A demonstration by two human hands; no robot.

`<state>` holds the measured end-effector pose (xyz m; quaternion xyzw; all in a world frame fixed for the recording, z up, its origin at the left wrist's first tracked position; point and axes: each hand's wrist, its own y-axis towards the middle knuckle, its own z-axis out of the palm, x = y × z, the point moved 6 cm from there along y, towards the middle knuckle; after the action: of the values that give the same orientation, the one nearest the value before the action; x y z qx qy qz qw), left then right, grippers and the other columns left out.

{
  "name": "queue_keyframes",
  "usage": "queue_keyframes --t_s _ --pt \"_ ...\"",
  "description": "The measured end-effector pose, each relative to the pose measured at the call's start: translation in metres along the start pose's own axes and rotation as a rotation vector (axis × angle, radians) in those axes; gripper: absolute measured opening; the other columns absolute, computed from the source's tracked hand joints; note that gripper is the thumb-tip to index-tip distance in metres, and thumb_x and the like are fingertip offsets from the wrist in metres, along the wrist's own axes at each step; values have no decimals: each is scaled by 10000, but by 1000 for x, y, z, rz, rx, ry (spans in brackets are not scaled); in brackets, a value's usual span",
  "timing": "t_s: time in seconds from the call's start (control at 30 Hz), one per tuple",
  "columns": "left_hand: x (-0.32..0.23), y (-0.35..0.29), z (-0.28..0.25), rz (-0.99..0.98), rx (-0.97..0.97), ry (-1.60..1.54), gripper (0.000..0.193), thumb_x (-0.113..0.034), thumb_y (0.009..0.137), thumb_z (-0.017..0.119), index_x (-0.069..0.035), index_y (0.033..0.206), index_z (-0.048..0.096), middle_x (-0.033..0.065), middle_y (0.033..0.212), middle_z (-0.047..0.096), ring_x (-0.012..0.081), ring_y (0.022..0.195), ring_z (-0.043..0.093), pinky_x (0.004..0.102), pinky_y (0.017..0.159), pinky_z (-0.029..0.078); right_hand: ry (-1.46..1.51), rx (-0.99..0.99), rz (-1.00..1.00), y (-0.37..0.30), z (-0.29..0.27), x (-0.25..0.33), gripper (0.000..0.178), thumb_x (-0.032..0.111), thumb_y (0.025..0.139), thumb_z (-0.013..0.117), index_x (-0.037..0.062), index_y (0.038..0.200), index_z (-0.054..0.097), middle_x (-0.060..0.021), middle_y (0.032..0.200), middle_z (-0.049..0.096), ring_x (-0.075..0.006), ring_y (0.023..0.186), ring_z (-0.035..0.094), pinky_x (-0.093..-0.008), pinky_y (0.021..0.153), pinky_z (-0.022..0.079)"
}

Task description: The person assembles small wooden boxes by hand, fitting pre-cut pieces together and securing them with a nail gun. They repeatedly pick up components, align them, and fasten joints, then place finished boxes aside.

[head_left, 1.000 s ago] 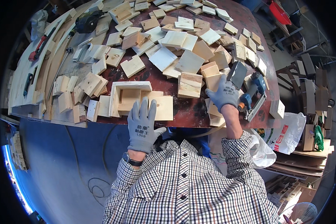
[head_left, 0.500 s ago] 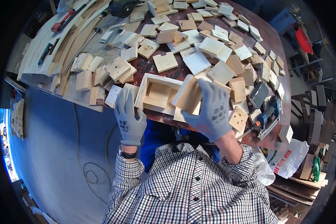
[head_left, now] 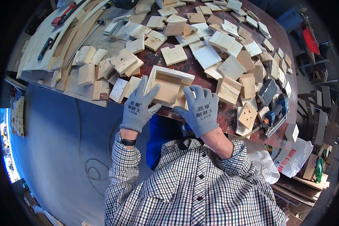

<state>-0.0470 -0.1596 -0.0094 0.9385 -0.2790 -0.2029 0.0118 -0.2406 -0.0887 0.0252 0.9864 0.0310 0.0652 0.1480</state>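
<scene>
A small open wooden box [head_left: 173, 72] of pale boards lies at the table's front edge, with a flat tan board [head_left: 166, 89] inside it. My left hand [head_left: 140, 107], in a grey glove, grips its left wall, index finger over the top and thumb near the front corner. On the opposite side, my right hand [head_left: 202, 109], gloved alike, has its thumb and fingers bent around the right end of the box. My palms hide part of its near side. Just right of the right hand, a grainy wooden block [head_left: 229, 90] leans among other pieces.
Many loose wooden blocks [head_left: 231, 69] cover the dark red table [head_left: 165, 112] behind and right of the box. A blue-and-black nail gun [head_left: 275, 115] lies at the right edge. Long boards [head_left: 37, 67], a hammer [head_left: 88, 35] and a red-handled tool [head_left: 64, 16] lie at left.
My right hand has let go of the wooden block it held tilted over the box and come down onto the box's right end. My left hand has closed in on the left wall.
</scene>
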Motion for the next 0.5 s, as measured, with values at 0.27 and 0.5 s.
queue_keyframes --t_s 0.27,0.5 --pt "3 21 1 72 40 -5 643 -397 858 826 -200 1446 656 228 1557 524 388 1361 584 454 1095 525 -40 116 31 2 15 3 599 611 708 839 129 1055 762 -34 1178 625 -257 1207 565 -518 1171 348" --pt "7 19 9 91 -4 5 656 -320 853 833 -156 1457 639 190 1345 701 366 1212 679 435 1036 550 42 12 -17 4 46 1 481 507 821 773 105 1083 795 -68 1180 616 -282 1263 520 -570 1261 227"
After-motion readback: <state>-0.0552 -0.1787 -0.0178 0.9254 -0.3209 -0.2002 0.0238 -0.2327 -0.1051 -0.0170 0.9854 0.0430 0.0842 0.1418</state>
